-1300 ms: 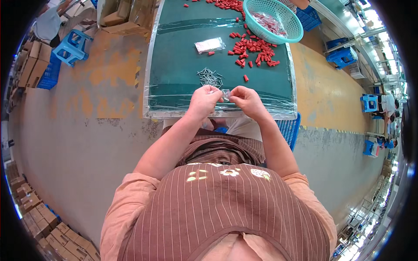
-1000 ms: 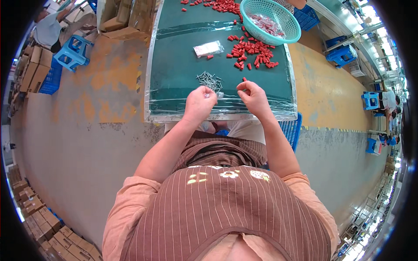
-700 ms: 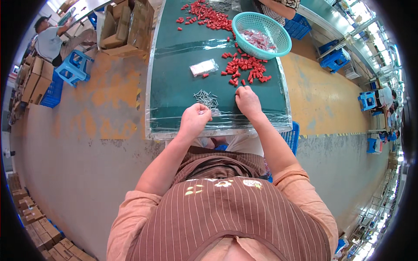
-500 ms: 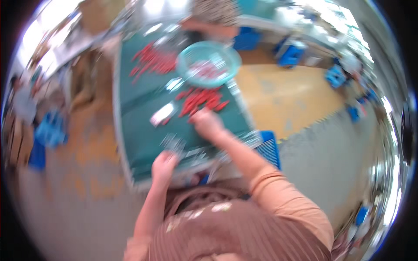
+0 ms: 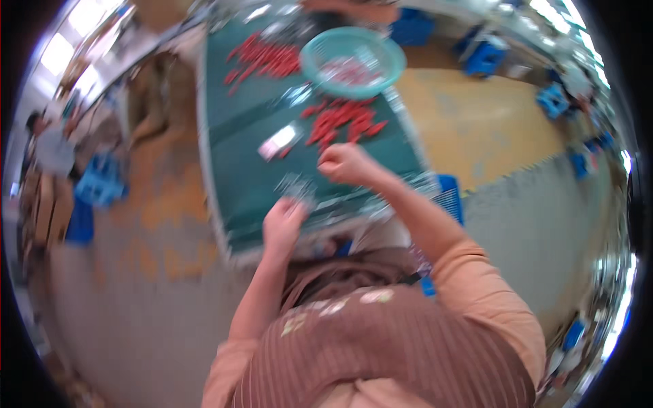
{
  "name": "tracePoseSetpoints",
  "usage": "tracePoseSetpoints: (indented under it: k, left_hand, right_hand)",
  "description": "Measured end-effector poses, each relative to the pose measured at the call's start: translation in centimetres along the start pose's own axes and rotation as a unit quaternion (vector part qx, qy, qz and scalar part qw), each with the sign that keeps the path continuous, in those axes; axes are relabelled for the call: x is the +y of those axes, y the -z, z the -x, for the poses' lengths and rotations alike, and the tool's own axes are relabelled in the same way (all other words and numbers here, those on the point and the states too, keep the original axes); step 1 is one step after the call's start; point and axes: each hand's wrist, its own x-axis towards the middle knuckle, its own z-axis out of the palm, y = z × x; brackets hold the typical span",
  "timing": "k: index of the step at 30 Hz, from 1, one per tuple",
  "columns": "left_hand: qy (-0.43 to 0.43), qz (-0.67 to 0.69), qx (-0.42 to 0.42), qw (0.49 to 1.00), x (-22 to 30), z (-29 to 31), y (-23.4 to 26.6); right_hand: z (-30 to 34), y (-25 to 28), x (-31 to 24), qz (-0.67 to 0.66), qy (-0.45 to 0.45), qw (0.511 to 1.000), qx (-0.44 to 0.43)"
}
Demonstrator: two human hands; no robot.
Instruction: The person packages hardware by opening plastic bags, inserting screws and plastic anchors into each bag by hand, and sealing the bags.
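Observation:
My left hand [image 5: 284,223] is closed over the near part of the green-topped table [image 5: 238,183], gripping a crumpled clear plastic bag [image 5: 296,185]. Just short of a loose pile of small red pieces [image 5: 343,121], my right hand [image 5: 345,165] is curled with its fingers pressed together. Whatever it may hold is hidden. The red pieces are too blurred to name. Between the pile and the bag lies a pale pink-and-white packet [image 5: 279,141], with a red piece [image 5: 285,152] beside it.
A light turquoise basin [image 5: 398,64] with pinkish contents stands beyond the near pile. Farther left lies a second spread of red pieces [image 5: 265,58]. A blue plastic basket [image 5: 449,197] is by the table's right edge. Blue stools [image 5: 486,58] stand farther off.
My right hand has drawn back from the edge of the red pile toward me. The left hand keeps its place with the bag. The whole view has shifted.

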Motion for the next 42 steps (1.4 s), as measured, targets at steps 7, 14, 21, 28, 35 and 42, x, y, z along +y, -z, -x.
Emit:
tracePoseSetpoints:
  k: [7, 14, 21, 28, 35, 42]
  left_hand:
    - [0.021, 0.139, -0.005, 0.990, 0.4, 0.3, -1.0]
    - [0.074, 0.185, -0.026, 0.980, 0.1, 1.2, -0.9]
    - [0.037, 0.117, -0.007, 0.992, 0.0, 1.3, -1.1]
    - [-0.022, 0.049, -0.001, 0.999, 0.5, 1.9, -1.4]
    - [-0.091, -0.023, 0.017, 0.995, 0.8, 2.5, -1.6]
    - [0.025, 0.138, -0.050, 0.989, 1.0, 2.2, -1.3]
  right_hand:
    - [5.3, -2.2, -4.4, -0.024, 0.110, 0.993, -0.032]
    - [6.6, -2.0, -4.8, 0.099, 0.146, 0.984, -0.013]
    - [7.5, -1.0, -5.7, -0.016, 0.092, 0.996, -0.001]
    - [7.9, -1.1, -6.0, 0.008, 0.084, 0.996, -0.002]
    - [8.2, -2.6, -6.0, 0.089, 0.183, 0.978, 0.047]
    - [8.5, -2.3, -5.3, 0.103, 0.171, 0.979, 0.029]
